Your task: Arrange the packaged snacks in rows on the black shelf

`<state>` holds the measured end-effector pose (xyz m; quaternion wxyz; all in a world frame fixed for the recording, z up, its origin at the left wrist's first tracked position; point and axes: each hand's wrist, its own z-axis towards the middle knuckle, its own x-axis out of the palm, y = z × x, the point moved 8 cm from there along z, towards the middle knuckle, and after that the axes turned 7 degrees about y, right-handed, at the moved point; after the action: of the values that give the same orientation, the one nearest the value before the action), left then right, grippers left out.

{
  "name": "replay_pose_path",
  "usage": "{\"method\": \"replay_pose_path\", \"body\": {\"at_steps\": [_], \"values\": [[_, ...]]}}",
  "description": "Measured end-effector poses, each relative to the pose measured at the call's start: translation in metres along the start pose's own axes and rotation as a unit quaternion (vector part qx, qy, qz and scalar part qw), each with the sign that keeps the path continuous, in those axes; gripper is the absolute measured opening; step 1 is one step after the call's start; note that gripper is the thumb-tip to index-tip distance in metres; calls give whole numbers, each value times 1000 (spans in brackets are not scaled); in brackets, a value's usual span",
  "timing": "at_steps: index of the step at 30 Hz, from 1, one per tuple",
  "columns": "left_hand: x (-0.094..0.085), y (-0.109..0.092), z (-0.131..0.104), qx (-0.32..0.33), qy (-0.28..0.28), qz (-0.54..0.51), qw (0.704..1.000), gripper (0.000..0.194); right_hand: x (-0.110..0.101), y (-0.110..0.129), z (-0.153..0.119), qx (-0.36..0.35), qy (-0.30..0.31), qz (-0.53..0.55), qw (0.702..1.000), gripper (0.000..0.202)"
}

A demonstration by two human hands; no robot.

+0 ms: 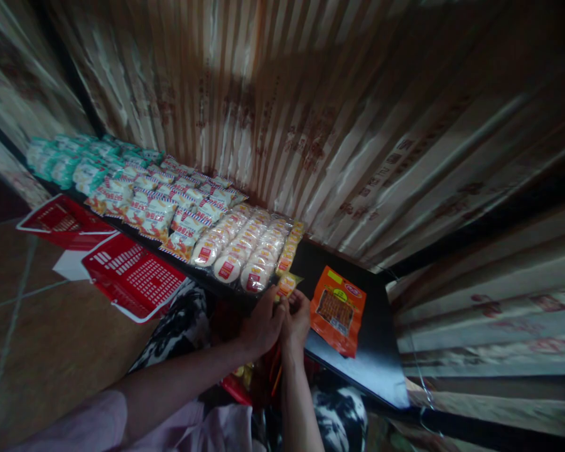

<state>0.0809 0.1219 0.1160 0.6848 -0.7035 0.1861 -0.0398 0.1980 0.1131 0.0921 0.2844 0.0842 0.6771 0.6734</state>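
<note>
**As two hands meet over a table's near edge, a yellow packet sits at their fingertips**

The yellow packet [287,284] lies just beyond the fingers, its near edge caught by both the left hand [262,326] and the right hand [295,321]. Thumbs and fingers are drawn in close, pinched on it with little gap; exactly which fingertips bear on it is too small to tell. It sits at the near end of a row of yellow packets [290,248].

Beneath is a narrow black tabletop [381,358]. Left of the yellow row stand round white packs [226,270], then striped snack bags [145,216], then green packs [87,174] at the far end. An orange bag [338,314] lies flat to the right, just beside the right hand.

Behind hangs a pleated, printed curtain [263,94]. Red baskets [144,276] rest left of the patterned trousers [181,326], over a tiled floor [32,364].
</note>
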Motion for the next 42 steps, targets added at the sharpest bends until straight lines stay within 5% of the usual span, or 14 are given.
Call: {"method": "replay_pose_path", "body": {"at_steps": [16, 27, 42], "values": [[16, 19, 9, 56, -14, 5, 998, 44, 5, -16, 22, 17, 8, 14, 1000, 58], [19, 15, 11, 94, 10, 22, 995, 44, 11, -17, 31, -8, 17, 29, 999, 54], [14, 3, 16, 91, 18, -12, 996, 45, 12, -8, 37, -76, 15, -92, 993, 51]]}}
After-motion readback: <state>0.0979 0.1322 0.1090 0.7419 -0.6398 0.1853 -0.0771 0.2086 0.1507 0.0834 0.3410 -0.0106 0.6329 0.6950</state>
